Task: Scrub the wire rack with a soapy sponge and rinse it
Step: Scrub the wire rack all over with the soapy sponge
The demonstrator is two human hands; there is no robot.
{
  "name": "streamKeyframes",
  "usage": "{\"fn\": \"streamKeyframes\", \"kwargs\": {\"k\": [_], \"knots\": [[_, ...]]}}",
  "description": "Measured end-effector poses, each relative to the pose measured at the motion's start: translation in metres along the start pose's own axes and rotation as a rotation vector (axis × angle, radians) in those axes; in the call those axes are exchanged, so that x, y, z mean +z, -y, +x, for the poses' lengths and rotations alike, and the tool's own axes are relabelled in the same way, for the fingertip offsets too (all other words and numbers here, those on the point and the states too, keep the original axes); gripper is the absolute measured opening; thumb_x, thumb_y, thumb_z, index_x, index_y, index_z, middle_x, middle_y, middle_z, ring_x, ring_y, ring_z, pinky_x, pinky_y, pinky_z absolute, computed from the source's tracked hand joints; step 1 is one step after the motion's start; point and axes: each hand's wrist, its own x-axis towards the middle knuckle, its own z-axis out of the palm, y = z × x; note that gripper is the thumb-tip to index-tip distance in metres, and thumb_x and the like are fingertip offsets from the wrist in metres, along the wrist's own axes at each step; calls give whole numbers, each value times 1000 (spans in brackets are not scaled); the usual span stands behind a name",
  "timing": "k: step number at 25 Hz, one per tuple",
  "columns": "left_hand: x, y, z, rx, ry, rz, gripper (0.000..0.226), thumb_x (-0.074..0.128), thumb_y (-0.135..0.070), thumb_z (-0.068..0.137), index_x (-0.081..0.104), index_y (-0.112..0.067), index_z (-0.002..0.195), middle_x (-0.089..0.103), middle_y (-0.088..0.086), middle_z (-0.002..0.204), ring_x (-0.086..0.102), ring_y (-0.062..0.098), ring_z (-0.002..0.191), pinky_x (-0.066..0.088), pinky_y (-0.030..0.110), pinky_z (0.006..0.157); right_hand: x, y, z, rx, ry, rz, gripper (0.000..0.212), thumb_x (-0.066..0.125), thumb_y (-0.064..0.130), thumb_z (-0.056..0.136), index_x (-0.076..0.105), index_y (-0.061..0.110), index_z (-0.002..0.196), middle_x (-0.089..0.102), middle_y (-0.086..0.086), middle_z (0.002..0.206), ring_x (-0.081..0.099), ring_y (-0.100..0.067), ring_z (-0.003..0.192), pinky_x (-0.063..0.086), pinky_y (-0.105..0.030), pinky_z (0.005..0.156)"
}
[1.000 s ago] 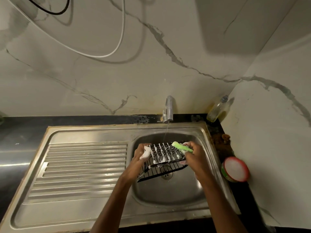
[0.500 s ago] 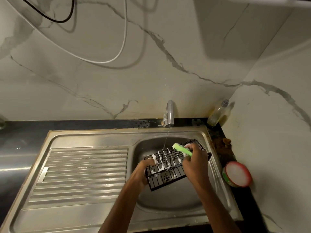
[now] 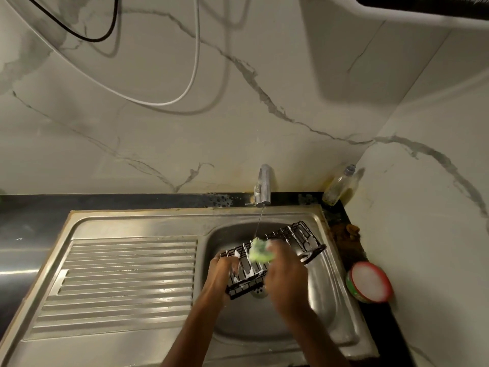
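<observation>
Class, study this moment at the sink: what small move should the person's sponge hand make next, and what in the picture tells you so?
Probably sweep the sponge right along the wire rack. The right hand holds it near the rack's middle, foam shows on the wires by the left hand gripping the left end, and the far right end looks less lathered.

Steel sink unit fills lower frame; ribbed drainboard on its left half. Chrome tap at centre frame, thin stream of water running from it. Dark table strip behind and left of the unit. Clear bottle with yellowish contents leans in the corner, right of tap. Round tub, red rim, white contents, on the table at right edge of sink. Marble-veined wall; white cable and black cable loop across upper left.
</observation>
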Motion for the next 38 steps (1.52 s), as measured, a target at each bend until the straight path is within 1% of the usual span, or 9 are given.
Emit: {"fn": "streamKeyframes", "kwargs": {"k": [3, 6, 9, 14, 18, 23, 29, 34, 38], "knots": [[-2, -1, 3, 53, -41, 60, 22, 59, -8, 65, 60, -8, 86, 65, 7, 87, 59, 24, 83, 49, 35, 72, -6, -14, 6, -198, -8, -31, 32, 53, -4, 79, 71, 4, 105, 72, -10, 91, 68, -25, 77, 56, -31, 58], [-6, -1, 0, 55, -72, 64, 33, 62, -14, 70, 68, -15, 103, 72, 9, 104, 63, 29, 103, 51, 51, 95, -21, -55, 37, 137, -106, -149, 46, 73, -11, 65, 73, 3, 109, 74, -16, 92, 71, -29, 74, 54, -28, 54], [-7, -3, -3, 22, -102, 32, 32, 60, -7, 77, 66, -11, 108, 70, 10, 105, 62, 28, 102, 51, 42, 82, 0, -34, 28, 118, -94, -71, 47, 77, -18, 61, 74, 1, 103, 75, -18, 101, 75, -31, 86, 63, -34, 61], [-19, 13, 23, -12, -80, -12, 65, 67, -28, 38, 68, -13, 101, 76, 15, 105, 67, 42, 108, 53, 65, 96, -3, -49, 12, -123, 21, -37, 41, 65, -18, 72, 75, 3, 106, 75, -14, 110, 74, -27, 98, 63, -31, 72], [-12, -9, 1, -10, -116, 52, 43, 62, -13, 60, 66, -4, 102, 72, 16, 110, 62, 35, 110, 50, 54, 101, -11, -66, 42, 184, -59, -99, 43, 76, -19, 64, 73, -4, 104, 75, -20, 101, 74, -33, 88, 59, -32, 71], [-9, -12, 2, -3, -121, 49, 36, 61, -12, 63, 65, -4, 98, 70, 14, 102, 61, 31, 100, 50, 48, 93, 18, -23, -3, -212, -32, -34, 27, 53, -1, 87, 77, 0, 98, 76, -15, 98, 74, -25, 90, 63, -32, 71], [-14, -16, -3, -47, -120, 24, 54, 58, -18, 48, 65, -6, 100, 65, 2, 96, 55, 22, 93, 45, 39, 81, -8, -64, 31, 157, -168, -159, 33, 69, -14, 69, 75, -1, 99, 75, -17, 92, 71, -33, 79, 57, -33, 64], [-9, -28, 1, -25, -100, 40, 26, 56, -2, 69, 62, -7, 94, 62, 5, 102, 51, 20, 93, 40, 37, 78, 8, -34, -21, -97, -59, 129, 33, 47, -1, 87, 75, -1, 104, 74, -13, 104, 70, -23, 96, 61, -31, 80], [-11, -26, -2, -60, -96, 44, 35, 58, -7, 66, 63, -8, 101, 61, 6, 112, 52, 21, 95, 40, 37, 78, -13, -89, 10, 223, -199, -1, 39, 51, -14, 74, 74, -2, 104, 72, -18, 101, 67, -32, 94, 51, -25, 86]]}}
